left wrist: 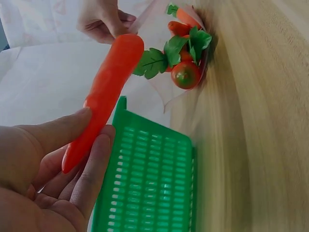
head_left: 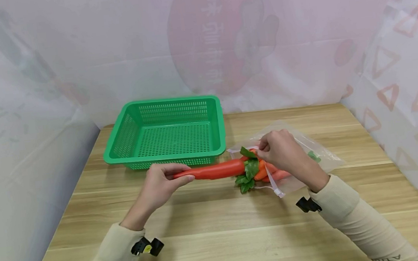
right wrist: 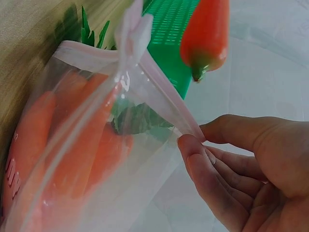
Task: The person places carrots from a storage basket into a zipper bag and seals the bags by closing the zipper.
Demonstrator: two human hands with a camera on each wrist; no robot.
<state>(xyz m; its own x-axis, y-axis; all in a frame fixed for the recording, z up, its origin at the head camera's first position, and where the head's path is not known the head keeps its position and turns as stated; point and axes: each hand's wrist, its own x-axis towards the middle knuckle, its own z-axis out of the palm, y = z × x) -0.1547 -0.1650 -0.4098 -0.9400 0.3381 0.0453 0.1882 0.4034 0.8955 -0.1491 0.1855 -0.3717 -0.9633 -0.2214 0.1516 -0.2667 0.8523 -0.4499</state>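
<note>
My left hand (head_left: 161,184) pinches the narrow tip of a long red-orange carrot (head_left: 217,171) between thumb and fingers. The carrot is raised in front of the basket, and its thick end, with a short green stub in the right wrist view, points toward the bag's mouth. With thumb and fingertips my right hand (head_left: 282,150) pinches the rim of a clear slider zip bag (right wrist: 159,89), drawing its mouth apart. Several more carrots (right wrist: 77,145) lie inside the bag. Green leaves (left wrist: 176,50) stick out at the opening.
A green plastic basket (head_left: 175,156) with slotted walls stands at the back left of the wooden table (head_left: 222,249); nothing shows inside it. Printed cloth (head_left: 140,69) hangs behind and at both sides. The bag's white slider (head_left: 278,192) hangs at its near corner.
</note>
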